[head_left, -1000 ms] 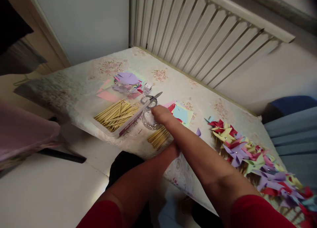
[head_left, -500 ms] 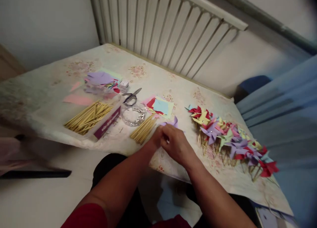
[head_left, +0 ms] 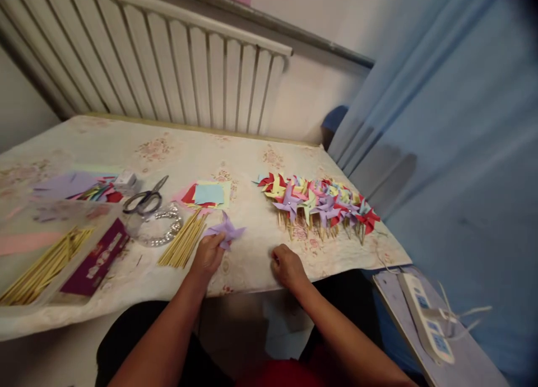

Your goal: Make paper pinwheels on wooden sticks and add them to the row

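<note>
A purple paper pinwheel (head_left: 226, 231) is pinched in my left hand (head_left: 209, 254), above the table's front part. Just left of that hand lies a bundle of thin wooden sticks (head_left: 182, 240). My right hand (head_left: 289, 265) is curled closed near the table's front edge, apart from the left; whatever its fingers may hold is hidden. Beyond the right hand, a cluster of finished pinwheels (head_left: 325, 207) in red, yellow, purple and blue stands on sticks. Square coloured papers (head_left: 209, 194) are stacked behind the bundle.
On the left are scissors (head_left: 145, 199), a round clear container of small silvery pieces (head_left: 157, 227), a plastic box of sticks (head_left: 90, 275) and paper scraps (head_left: 67, 184). A power strip (head_left: 426, 317) lies on a lower surface at right, near a blue curtain (head_left: 445, 151).
My hands, together before, have moved apart. The left now holds the purple pinwheel out in view, and the right has moved toward the standing pinwheels. The view has turned right.
</note>
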A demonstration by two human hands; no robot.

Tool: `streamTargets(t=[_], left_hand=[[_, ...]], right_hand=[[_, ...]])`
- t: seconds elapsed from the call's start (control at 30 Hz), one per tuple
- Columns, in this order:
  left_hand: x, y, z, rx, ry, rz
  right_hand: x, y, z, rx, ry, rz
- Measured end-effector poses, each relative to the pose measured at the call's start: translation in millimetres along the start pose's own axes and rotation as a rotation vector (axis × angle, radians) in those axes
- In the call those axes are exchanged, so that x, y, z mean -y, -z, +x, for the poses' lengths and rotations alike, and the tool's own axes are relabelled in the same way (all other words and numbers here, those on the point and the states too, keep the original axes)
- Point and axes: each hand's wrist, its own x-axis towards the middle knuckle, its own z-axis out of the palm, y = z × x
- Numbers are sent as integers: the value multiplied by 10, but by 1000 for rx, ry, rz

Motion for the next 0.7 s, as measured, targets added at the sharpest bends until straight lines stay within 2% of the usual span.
streamTargets(t=[0.17, 0.3, 0.5, 0.7], left_hand=[[-21, -14, -151, -37, 55, -14], [31, 11, -189, -50, 96, -63], [103, 72, -185, -62, 101, -58], [71, -31, -260, -104, 83, -143]], right_hand=[[-213, -284, -3, -145, 53, 150], [-307, -393, -13, -238, 109, 297], [-350, -417, -14, -246, 153, 319], [-376, -445, -19, -245, 180, 310]])
